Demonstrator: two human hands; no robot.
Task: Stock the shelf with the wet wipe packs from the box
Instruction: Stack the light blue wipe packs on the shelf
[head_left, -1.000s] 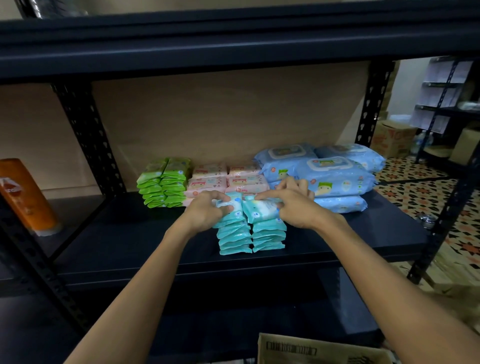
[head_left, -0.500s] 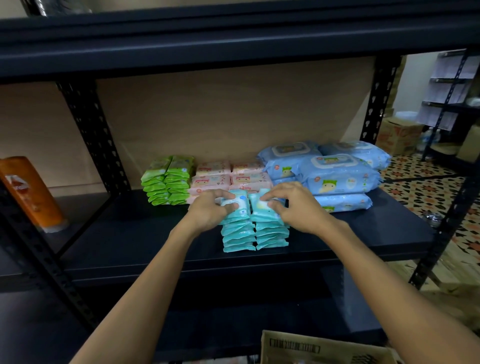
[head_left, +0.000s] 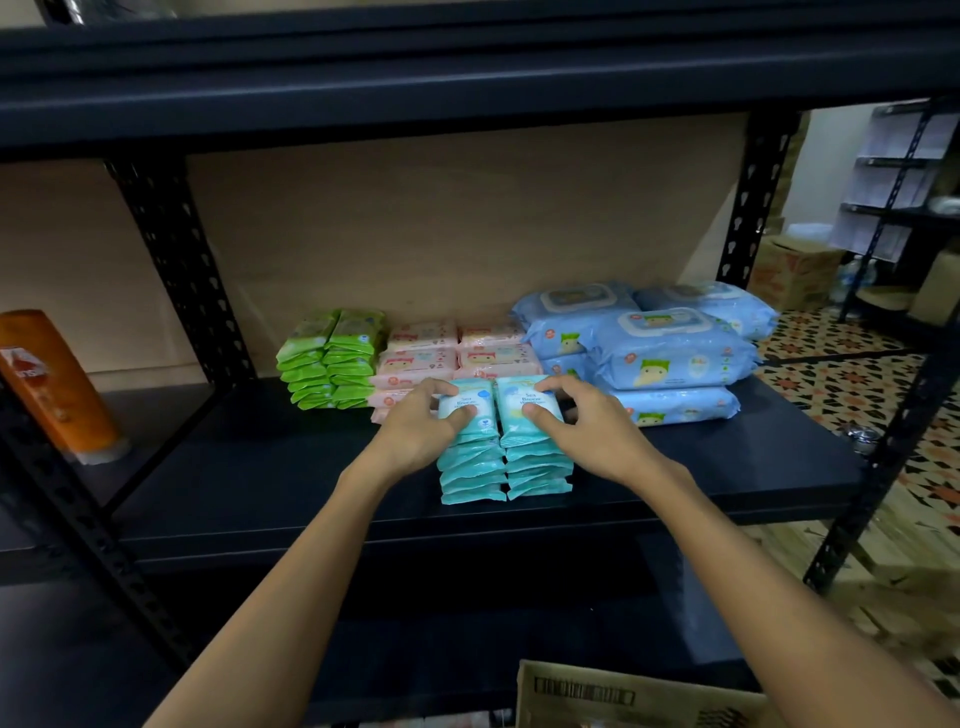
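Two stacks of teal wet wipe packs (head_left: 506, 467) stand side by side on the dark shelf (head_left: 260, 483). My left hand (head_left: 415, 428) grips the top pack of the left stack, thumb on its face and fingers over its far edge. My right hand (head_left: 576, 428) holds the top pack of the right stack the same way. Behind them sit green packs (head_left: 332, 358), pink packs (head_left: 447, 353) and big blue packs (head_left: 670, 353). A cardboard box (head_left: 623, 699) shows at the bottom edge.
An orange bottle (head_left: 57, 384) stands on the neighbouring shelf at the left. Black perforated uprights (head_left: 176, 270) frame the bay, with a shelf board close overhead. A patterned floor, a carton (head_left: 795, 275) and another rack lie to the right.
Both hands have slid from the front of the top teal packs onto their tops, and the two stacks now sit squarer and closer together. The view has moved slightly nearer.
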